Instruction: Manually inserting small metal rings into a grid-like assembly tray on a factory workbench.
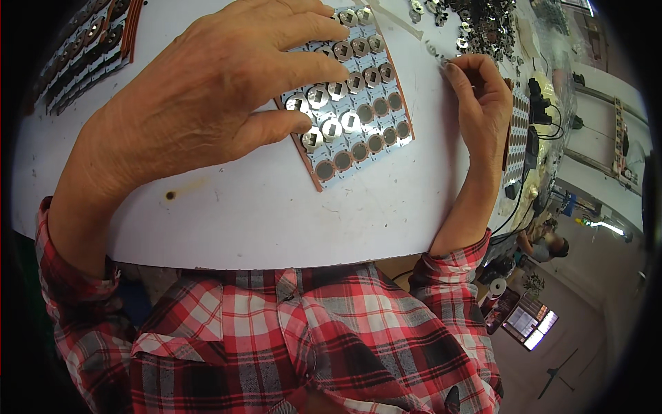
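Note:
A light-blue circuit board panel [350, 170] with copper-coloured edges lies on the white table in front of me. Round silver metal clips [332, 129] sit in rows over much of it, while the near and right-hand rows show bare dark round pads [359, 152]. My left hand [227, 83] spreads its fingers over the panel's left side and hides part of it; the thumb tip rests at a clip. Off to the right, beside the loose pile, my right hand [486, 100] pinches a small metal clip [443, 61] between thumb and forefinger.
A heap of loose metal clips [486, 27] lies at the far right. Stacked panels [93, 48] stand at the far left, and another panel [516, 134] is by the right edge near black cables [534, 131]. Farther right, a person [548, 246] is in the background.

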A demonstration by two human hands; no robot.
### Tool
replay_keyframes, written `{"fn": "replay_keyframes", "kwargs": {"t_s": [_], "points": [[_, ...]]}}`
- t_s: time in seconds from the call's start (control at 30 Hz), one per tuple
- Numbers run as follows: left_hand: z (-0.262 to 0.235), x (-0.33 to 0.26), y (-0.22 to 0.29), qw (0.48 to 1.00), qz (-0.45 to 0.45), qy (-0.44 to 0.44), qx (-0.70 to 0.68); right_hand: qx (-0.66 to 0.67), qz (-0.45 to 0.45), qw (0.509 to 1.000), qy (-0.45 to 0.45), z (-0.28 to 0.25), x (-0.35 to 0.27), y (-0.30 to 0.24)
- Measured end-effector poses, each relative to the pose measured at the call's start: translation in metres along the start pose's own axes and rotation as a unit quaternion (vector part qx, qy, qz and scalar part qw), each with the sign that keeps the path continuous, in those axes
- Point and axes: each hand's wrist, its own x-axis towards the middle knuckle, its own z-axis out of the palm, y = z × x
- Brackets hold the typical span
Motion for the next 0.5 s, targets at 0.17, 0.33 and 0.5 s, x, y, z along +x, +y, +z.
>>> {"fn": "replay_keyframes", "kwargs": {"t_s": [0.17,0.33,0.5], "points": [[0.000,0.000,0.000,1.000,0.008,-0.017,0.017,0.217,0.081,0.973,-0.006,-0.004,-0.004,-0.018],[0.002,0.003,0.001,0.998,0.026,-0.029,0.046,0.208,0.039,0.973,-0.089,0.010,-0.016,-0.035],[0.003,0.003,0.000,0.993,0.045,-0.046,0.094,-0.122,-0.081,0.988,-0.040,0.016,-0.024,-0.049]]}}
